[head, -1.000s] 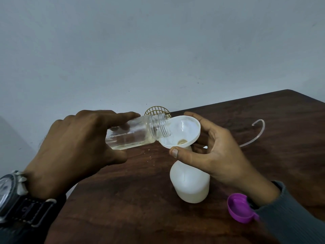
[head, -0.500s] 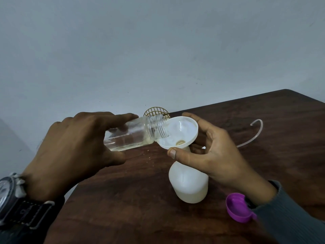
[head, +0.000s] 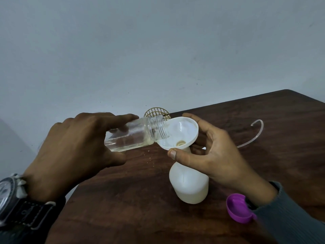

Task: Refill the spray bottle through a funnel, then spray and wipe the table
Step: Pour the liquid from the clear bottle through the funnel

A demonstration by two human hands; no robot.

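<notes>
The left hand [head: 73, 152] is drawing the clear jar [head: 130, 136] slightly leftward and downward in view. The right hand [head: 216, 155] is shifting the funnel [head: 182, 127] likewise atop the spray bottle [head: 190, 187]. Displacement is slight; any change in liquid level is indiscernible.

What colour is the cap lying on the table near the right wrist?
Purple cap, seen clearly in the head view.
</notes>
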